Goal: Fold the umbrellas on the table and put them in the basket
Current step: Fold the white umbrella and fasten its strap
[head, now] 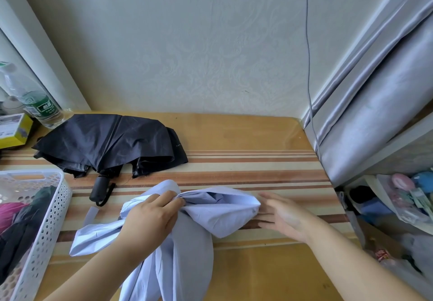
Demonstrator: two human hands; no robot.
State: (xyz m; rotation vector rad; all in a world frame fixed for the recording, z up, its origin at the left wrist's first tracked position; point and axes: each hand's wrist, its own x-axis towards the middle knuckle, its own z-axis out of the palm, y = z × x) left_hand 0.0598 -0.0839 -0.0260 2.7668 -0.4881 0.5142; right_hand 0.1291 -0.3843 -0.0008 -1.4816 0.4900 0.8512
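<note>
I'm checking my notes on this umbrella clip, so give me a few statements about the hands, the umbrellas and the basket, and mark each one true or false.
1. The left hand grips the bunched fabric of the light blue umbrella. True.
2. The right hand holds the black umbrella. False: its fingers are straight, beside the light blue umbrella's tip; the black one lies untouched further back on the table.
3. The white basket already has items in it. True.
4. The black umbrella is neatly rolled and strapped. False: its canopy lies loose and spread.
5. The basket stands to the person's right. False: it is at the left edge.
</note>
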